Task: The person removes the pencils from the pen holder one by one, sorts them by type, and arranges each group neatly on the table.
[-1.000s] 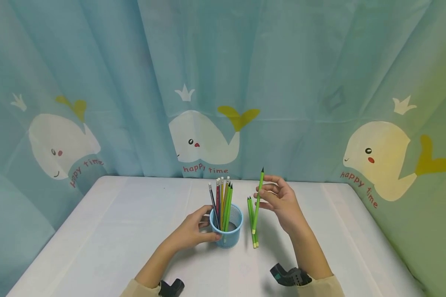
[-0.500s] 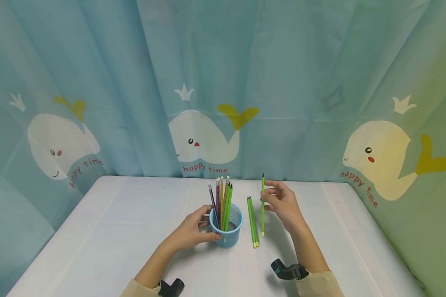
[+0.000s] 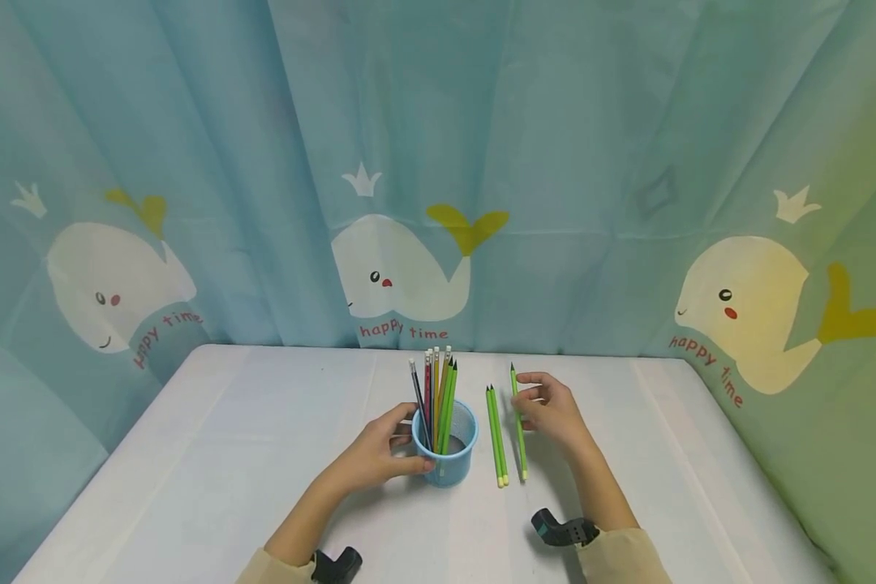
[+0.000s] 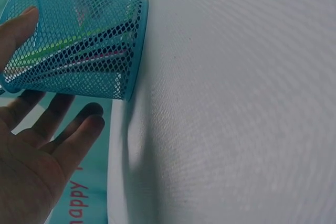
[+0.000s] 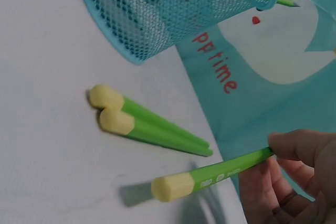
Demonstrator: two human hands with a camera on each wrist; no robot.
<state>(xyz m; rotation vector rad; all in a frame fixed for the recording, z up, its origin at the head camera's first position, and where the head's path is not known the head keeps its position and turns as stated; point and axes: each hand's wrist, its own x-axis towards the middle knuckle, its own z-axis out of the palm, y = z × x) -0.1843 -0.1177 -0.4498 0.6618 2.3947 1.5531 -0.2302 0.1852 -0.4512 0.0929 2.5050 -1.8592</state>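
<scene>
Pencil (image 3: pixel 517 422) in your right hand (image 3: pixel 551 410): bright green body, dark sharpened tip pointing away from you toward the curtain (image 3: pixel 591 162), pale yellow eraser end (image 5: pixel 172 186) nearest you. Your fingers are curled round its upper half, pinching it; the right wrist view shows small white markings on the barrel near the eraser end. It sits low over the white table (image 3: pixel 226 454), eraser end just above the surface with a shadow under it; whether it touches the table you cannot tell.

Just to its left lie two more green pencils (image 3: pixel 496 436), side by side and touching each other, flat on the table, same yellow ends toward you, tips away. They lie between the held pencil and the blue mesh pen cup (image 3: pixel 445 450), close to both but apart from each.

Your left hand (image 3: pixel 375 454) grips the pen cup from its left side, thumb at the rim, fingers wrapped loosely round the mesh wall. The cup stands upright and holds a bunch of pencils (image 3: pixel 434 397): green, black, red, yellowish, some with white eraser tips, leaning slightly left.

Nothing lies between your right hand and the cup except the two flat pencils. Whale-print curtain hangs right behind the table's far edge. Black wrist camera mounts (image 3: pixel 562 529) show at both cuffs.
</scene>
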